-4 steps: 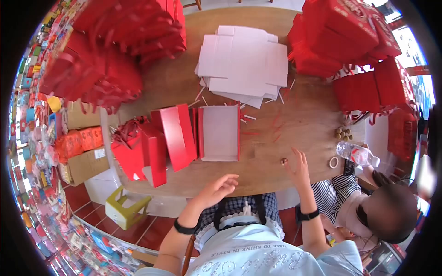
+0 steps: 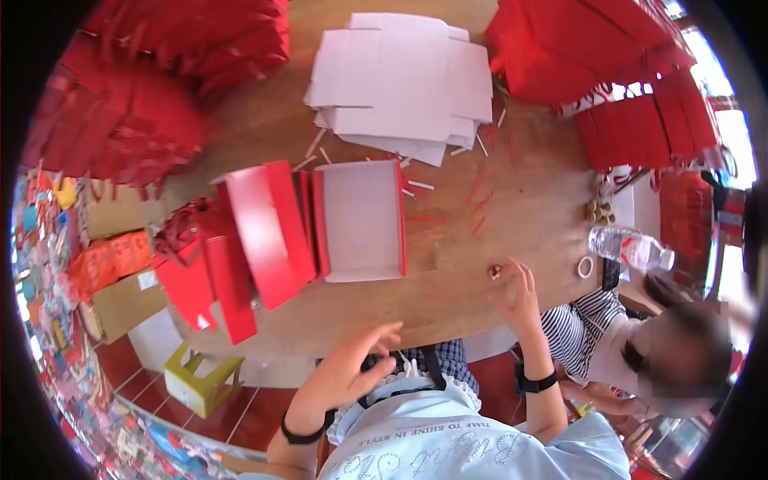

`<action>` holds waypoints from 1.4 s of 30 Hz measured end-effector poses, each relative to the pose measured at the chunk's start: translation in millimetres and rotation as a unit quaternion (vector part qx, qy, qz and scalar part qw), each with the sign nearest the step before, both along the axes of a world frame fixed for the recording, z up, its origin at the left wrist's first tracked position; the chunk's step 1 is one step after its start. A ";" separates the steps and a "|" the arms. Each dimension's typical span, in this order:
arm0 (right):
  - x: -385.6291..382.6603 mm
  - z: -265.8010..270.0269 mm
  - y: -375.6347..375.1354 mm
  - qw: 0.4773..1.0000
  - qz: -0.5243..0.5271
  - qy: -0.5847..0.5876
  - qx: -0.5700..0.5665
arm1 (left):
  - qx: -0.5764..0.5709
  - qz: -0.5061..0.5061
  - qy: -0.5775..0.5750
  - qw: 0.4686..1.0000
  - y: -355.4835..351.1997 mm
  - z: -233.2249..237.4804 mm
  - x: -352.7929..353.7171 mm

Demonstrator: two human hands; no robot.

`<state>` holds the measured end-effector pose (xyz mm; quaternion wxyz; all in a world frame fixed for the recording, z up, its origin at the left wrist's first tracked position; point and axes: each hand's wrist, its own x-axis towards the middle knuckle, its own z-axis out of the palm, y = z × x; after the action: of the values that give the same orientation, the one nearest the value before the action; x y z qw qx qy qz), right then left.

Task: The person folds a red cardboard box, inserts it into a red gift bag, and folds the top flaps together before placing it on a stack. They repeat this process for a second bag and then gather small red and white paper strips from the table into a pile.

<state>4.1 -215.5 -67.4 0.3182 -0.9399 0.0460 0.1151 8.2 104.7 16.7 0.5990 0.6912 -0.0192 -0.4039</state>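
Observation:
My left hand [image 2: 348, 372] is held empty over my lap at the table's near edge, its fingers apart. My right hand [image 2: 520, 298] is raised at the near edge too, fingers spread and holding nothing. Just left of its fingertips lies a small brown round thing [image 2: 495, 272], too small to name. Ahead of my left hand an open red box with a white inside [image 2: 362, 220] lies on the table. Beside it leans a glossy red box piece [image 2: 268, 232], next to a red gift bag [image 2: 184, 276] with dark red ribbon handles.
Flat white cardboard sheets [image 2: 400, 80] are stacked at the back among paper strips. Red bags [image 2: 120, 112] crowd the left, and more red bags [image 2: 560, 48] the right. A water bottle [image 2: 630, 248] and tape roll [image 2: 586, 266] lie near a person [image 2: 580, 344] at right. A green stool [image 2: 202, 382] stands left.
My left hand has drawn back toward my body and a little left, its fingers more spread. My right hand stays nearly in place. The view has shifted, so the table things appear further left.

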 end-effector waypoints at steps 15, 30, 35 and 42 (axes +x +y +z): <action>-84.8 -44.8 77.9 0.964 -0.007 -0.266 0.020 | -0.103 0.207 -0.135 0.963 74.9 -72.2 -171.9; -114.5 -20.0 160.6 0.953 0.121 -0.261 0.095 | -0.704 -0.117 -0.255 0.653 39.9 49.0 -226.9; -103.1 -9.5 165.4 0.972 0.121 -0.189 0.073 | -0.498 -0.023 -0.471 0.728 90.4 38.0 -170.4; 3.9 12.7 172.7 0.957 0.179 -0.223 -0.042 | 0.257 0.223 -0.502 0.795 183.1 -41.7 -24.4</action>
<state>8.0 -42.8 -54.7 0.2548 -0.9470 -0.1907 -0.0442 -16.2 287.8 -25.0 0.3796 0.9103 -0.0579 0.1547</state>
